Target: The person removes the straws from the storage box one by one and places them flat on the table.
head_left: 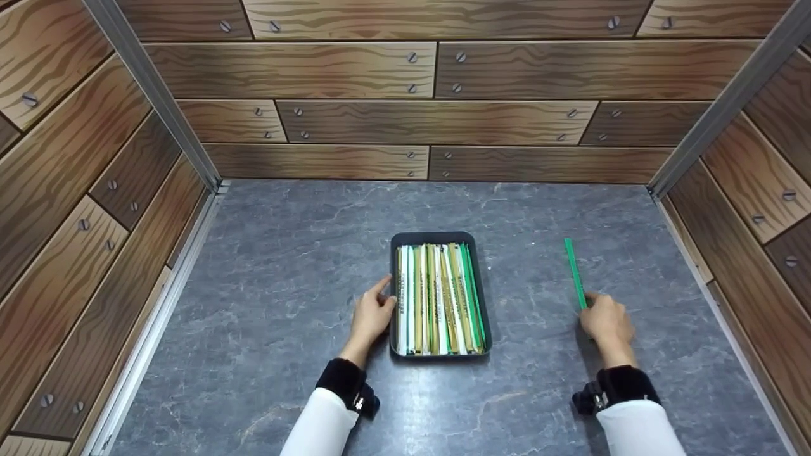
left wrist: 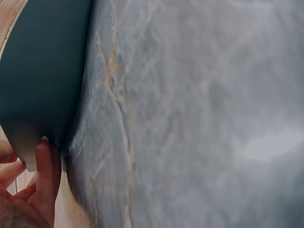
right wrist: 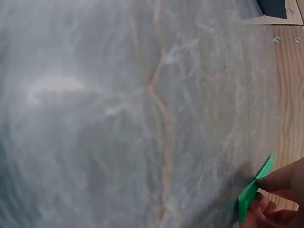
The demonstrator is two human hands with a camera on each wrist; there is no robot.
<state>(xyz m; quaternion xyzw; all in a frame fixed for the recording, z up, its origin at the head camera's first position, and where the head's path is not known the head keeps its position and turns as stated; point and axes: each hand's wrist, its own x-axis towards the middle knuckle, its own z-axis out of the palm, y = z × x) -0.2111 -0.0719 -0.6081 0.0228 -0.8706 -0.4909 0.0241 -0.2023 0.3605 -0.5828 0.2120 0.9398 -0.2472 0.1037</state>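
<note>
A dark green, rounded-corner tray stands on the table. Packed upright inside it are several slim packets in white, gold and green, some with dark print. My left hand touches the tray's left side with thumb and fingers. In the left wrist view, the thumb lies against the outer wall of the tray. Well to the right of the tray, my right hand pinches one end of a long, thin green packet. The right wrist view shows this green packet between thumb and fingers.
The grey marbled tabletop is bounded by wood-patterned panels at the back, left and right. Metal strips run along the corners and side edges. Both wrists wear black bands with small devices.
</note>
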